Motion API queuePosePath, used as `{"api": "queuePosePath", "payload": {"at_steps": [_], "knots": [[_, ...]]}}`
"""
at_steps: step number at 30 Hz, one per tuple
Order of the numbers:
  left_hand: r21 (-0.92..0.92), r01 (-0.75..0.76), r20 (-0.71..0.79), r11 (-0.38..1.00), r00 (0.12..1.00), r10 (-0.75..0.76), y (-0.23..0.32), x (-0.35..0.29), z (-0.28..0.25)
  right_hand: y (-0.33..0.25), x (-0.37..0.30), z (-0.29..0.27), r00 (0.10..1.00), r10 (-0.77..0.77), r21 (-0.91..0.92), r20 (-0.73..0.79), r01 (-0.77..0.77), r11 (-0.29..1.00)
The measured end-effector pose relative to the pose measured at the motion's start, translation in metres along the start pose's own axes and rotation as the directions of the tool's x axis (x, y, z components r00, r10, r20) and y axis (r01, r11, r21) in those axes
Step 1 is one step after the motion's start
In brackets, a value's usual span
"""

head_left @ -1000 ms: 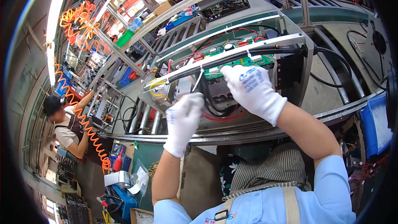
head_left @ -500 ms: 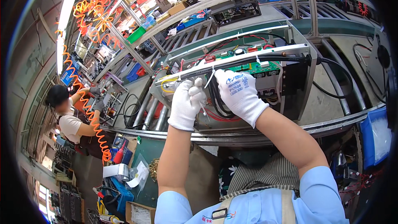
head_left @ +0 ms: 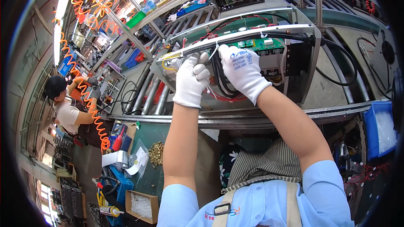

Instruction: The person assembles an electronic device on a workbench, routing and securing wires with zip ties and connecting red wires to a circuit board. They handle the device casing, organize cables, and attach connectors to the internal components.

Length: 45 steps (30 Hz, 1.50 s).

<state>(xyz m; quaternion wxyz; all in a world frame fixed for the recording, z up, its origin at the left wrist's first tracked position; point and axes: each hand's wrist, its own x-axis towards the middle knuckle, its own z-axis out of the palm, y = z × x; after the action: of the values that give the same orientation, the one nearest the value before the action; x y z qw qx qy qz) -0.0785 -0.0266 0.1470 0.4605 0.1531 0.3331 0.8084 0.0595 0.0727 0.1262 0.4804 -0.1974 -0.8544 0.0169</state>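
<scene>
In front of me is an open metal chassis [head_left: 312, 65] with a green circuit board [head_left: 271, 44] inside. Black cables [head_left: 217, 73] run along its near rail and bend down between my hands. A white cable tie [head_left: 213, 51] loops over them at the rail. My left hand [head_left: 192, 77], white-gloved, is closed just left of the cables, with the tie's strip at its fingers. Gloved as well, my right hand [head_left: 244, 69] is closed against the cables right of the tie; its fingertips are partly hidden. Red wires [head_left: 227, 97] hang below.
Metal rollers [head_left: 145, 94] carry the line on the left. A blue bin [head_left: 381, 130] of clear bags stands right; a cardboard box [head_left: 142, 206] of white ties sits lower left. Orange coiled hoses [head_left: 80, 75] hang left, where another person [head_left: 69, 111] works.
The view has tilted, so the chassis and both hands sit higher in the picture. My hands stay closed at the cables and the tie, with little movement between them.
</scene>
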Motion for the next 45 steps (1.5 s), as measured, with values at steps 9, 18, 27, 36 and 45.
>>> {"api": "queuePosePath", "payload": {"at_steps": [9, 18, 27, 36, 45], "knots": [[0.846, -0.336, 0.181, 0.413, 0.911, 0.371, -0.015, -0.045, 0.006, -0.005, 0.002, -0.017, 0.836, 0.287, 0.772, 0.467, -0.544, 0.329], [0.934, -0.248, 0.197, 0.257, 0.959, 0.206, 0.012, -0.041, 0.019, 0.008, -0.012, -0.013, 0.898, 0.209, 0.751, 0.386, -0.438, 0.494], [0.912, -0.364, 0.396, -0.191, 0.901, 0.175, 0.021, -0.044, 0.03, -0.004, -0.008, -0.013, 0.907, 0.163, 0.783, 0.389, -0.418, 0.461], [0.951, -0.302, 0.308, -0.06, 0.933, 0.187, 0.017, -0.054, 0.039, 0.002, -0.011, -0.01, 0.993, 0.013, 0.668, 0.114, -0.087, 0.739], [0.864, -0.238, 0.45, -0.443, 0.759, 0.47, 0.011, -0.044, 0.021, -0.011, -0.023, -0.01, 0.978, -0.207, 0.683, -0.035, 0.175, 0.709]]}}
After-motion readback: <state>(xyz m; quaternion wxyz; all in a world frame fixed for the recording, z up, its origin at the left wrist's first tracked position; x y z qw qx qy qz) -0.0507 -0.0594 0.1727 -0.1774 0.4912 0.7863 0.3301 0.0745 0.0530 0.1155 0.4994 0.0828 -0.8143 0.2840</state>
